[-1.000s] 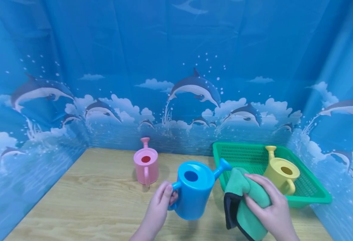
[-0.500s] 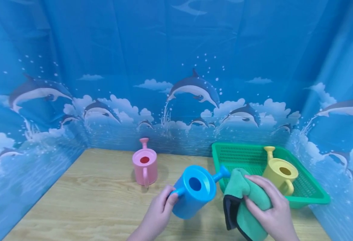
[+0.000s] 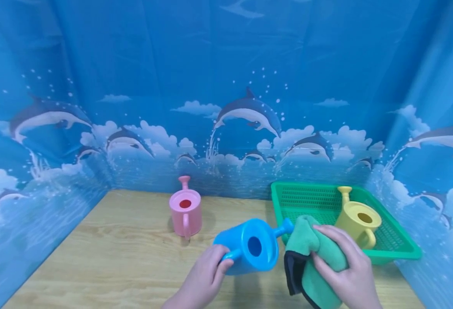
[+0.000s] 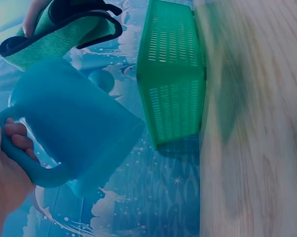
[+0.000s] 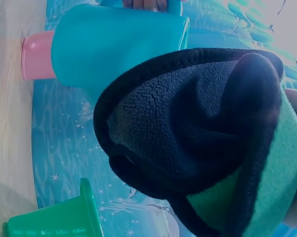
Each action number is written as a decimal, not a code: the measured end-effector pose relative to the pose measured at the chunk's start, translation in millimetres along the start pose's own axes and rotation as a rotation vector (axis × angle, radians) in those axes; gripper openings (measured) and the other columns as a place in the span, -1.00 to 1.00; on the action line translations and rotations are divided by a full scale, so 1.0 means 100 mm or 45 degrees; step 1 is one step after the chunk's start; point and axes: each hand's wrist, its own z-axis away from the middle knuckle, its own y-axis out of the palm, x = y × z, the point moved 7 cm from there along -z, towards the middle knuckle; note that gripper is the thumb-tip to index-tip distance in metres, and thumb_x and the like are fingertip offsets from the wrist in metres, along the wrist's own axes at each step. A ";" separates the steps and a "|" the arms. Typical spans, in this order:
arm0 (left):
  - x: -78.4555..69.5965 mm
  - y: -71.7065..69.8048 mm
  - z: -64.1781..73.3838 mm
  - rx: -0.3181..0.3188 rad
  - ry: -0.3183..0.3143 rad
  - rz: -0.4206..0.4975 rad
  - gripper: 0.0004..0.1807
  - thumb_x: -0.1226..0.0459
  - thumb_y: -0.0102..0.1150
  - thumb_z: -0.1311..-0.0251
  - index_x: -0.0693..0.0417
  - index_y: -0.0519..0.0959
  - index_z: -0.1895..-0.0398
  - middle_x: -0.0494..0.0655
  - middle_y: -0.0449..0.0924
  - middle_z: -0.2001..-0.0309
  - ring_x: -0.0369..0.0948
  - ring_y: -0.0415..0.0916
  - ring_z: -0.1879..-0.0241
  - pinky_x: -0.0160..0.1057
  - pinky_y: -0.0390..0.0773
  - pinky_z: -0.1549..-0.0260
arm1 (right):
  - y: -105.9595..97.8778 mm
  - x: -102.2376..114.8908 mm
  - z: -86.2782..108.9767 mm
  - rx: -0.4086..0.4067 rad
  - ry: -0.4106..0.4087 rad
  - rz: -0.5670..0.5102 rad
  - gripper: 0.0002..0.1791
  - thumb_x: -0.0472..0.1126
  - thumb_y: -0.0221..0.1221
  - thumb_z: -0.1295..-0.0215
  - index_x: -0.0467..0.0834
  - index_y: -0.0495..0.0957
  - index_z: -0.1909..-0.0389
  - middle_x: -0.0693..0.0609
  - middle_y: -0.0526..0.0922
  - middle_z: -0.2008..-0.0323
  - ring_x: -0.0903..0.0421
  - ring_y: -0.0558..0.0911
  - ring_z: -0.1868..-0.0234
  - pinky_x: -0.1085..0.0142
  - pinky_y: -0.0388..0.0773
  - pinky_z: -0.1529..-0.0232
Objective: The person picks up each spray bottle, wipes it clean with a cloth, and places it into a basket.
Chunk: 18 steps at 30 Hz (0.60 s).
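Note:
My left hand grips the handle of a blue watering can, held above the table and tipped so its top faces me. In the left wrist view the fingers curl round the blue can's handle. A folded green cloth with a black edge and dark inner side is gripped by my right hand. The blue spout's tip is close to the cloth; whether they touch I cannot tell. Behind stands a pink watering can, upright on the table.
A green plastic basket sits at the back right, with a yellow watering can in it. Wood-grain tabletop spreads to the left. Blue dolphin-print sheeting closes off the back and both sides.
My left hand has turned the blue watering can from nearly upright to strongly tilted, its top swinging down toward me and right. The right hand and cloth have hardly moved.

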 end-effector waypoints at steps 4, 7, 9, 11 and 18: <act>-0.04 -0.02 -0.01 0.009 0.140 -0.040 -0.86 0.22 -0.06 -0.45 0.02 0.42 0.30 -0.28 0.33 0.42 -0.39 0.30 0.35 -0.45 0.39 0.30 | 0.00 0.01 0.00 0.017 -0.007 0.040 -0.24 -0.63 0.37 0.38 -0.18 0.59 -0.04 0.13 0.60 -0.02 0.49 0.44 -0.13 0.66 0.29 -0.13; -0.07 -0.02 0.00 0.045 0.212 -0.061 -0.82 0.17 -0.12 -0.47 0.00 0.42 0.30 -0.29 0.33 0.41 -0.38 0.29 0.34 -0.44 0.37 0.27 | 0.00 0.02 0.01 0.014 -0.021 0.048 -0.23 -0.62 0.37 0.39 -0.17 0.59 -0.04 0.12 0.60 -0.02 0.49 0.44 -0.13 0.66 0.29 -0.13; -0.08 -0.02 0.01 0.073 0.243 -0.073 -0.80 0.15 -0.13 -0.47 0.00 0.43 0.29 -0.29 0.34 0.41 -0.38 0.29 0.33 -0.44 0.37 0.26 | 0.00 0.02 0.01 0.005 -0.031 0.033 -0.25 -0.62 0.36 0.38 -0.19 0.59 -0.03 0.13 0.60 -0.02 0.48 0.45 -0.12 0.65 0.29 -0.13; -0.09 -0.01 0.03 0.096 0.271 -0.092 -0.78 0.12 -0.15 -0.47 0.00 0.43 0.30 -0.29 0.34 0.41 -0.38 0.29 0.34 -0.45 0.35 0.25 | 0.00 0.01 0.01 0.012 -0.010 0.026 -0.28 -0.61 0.36 0.35 -0.20 0.59 -0.03 0.17 0.60 -0.03 0.48 0.46 -0.11 0.65 0.29 -0.13; -0.18 -0.01 0.06 0.065 0.501 -0.174 -0.68 0.07 -0.24 -0.50 -0.02 0.40 0.37 -0.28 0.34 0.42 -0.35 0.28 0.34 -0.46 0.30 0.21 | -0.01 0.01 0.02 0.031 0.014 0.035 -0.30 -0.60 0.36 0.34 -0.23 0.59 -0.02 0.26 0.57 -0.06 0.49 0.45 -0.13 0.64 0.28 -0.15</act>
